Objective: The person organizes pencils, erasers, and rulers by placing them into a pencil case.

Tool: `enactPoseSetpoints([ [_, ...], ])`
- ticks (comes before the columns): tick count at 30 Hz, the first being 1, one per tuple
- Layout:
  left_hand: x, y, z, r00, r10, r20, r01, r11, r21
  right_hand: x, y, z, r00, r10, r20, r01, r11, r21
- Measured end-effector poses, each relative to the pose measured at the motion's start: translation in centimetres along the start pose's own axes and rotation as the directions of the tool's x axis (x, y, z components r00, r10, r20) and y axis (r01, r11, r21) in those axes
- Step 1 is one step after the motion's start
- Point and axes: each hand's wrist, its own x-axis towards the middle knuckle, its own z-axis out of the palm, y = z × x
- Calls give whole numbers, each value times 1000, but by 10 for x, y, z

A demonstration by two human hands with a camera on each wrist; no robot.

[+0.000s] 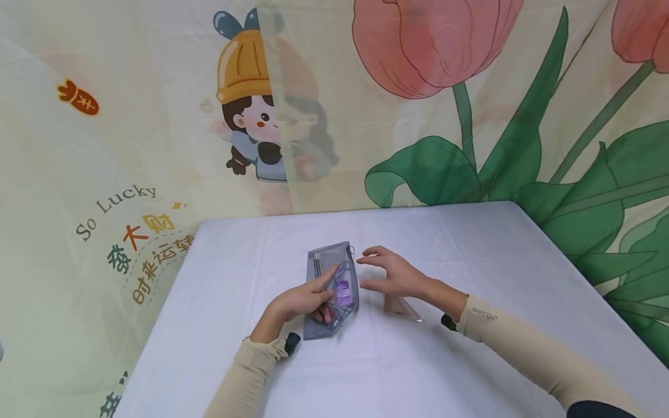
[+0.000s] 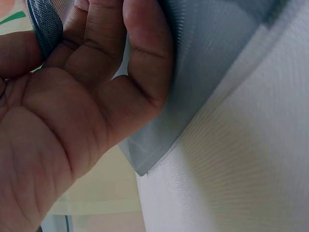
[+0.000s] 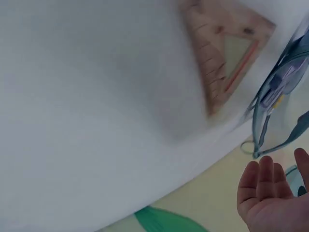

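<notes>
A grey mesh pencil case (image 1: 325, 253) lies on the white table, with purple items and slim dark sticks showing through it. My left hand (image 1: 300, 302) grips its near side; in the left wrist view the zip edge (image 2: 46, 29) passes between thumb and fingers. Just right of the case, my right hand (image 1: 397, 276) hovers with fingers spread apart, holding nothing. Under that hand a clear pinkish set square (image 1: 402, 309) lies on the table, its triangular cut-out plain in the right wrist view. The case (image 3: 300, 48) gapes along its zip there.
A white cloth covers the table (image 1: 460, 360). Behind it hangs a printed curtain (image 1: 324, 197) with tulips and a cartoon figure, close to the table's far edge.
</notes>
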Motion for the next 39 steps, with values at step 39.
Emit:
enactPoseSetpoints([
  [39, 0, 0, 1, 1000, -6, 13, 6, 1000, 7, -78, 58, -1, 945, 328, -15, -328, 944, -43],
])
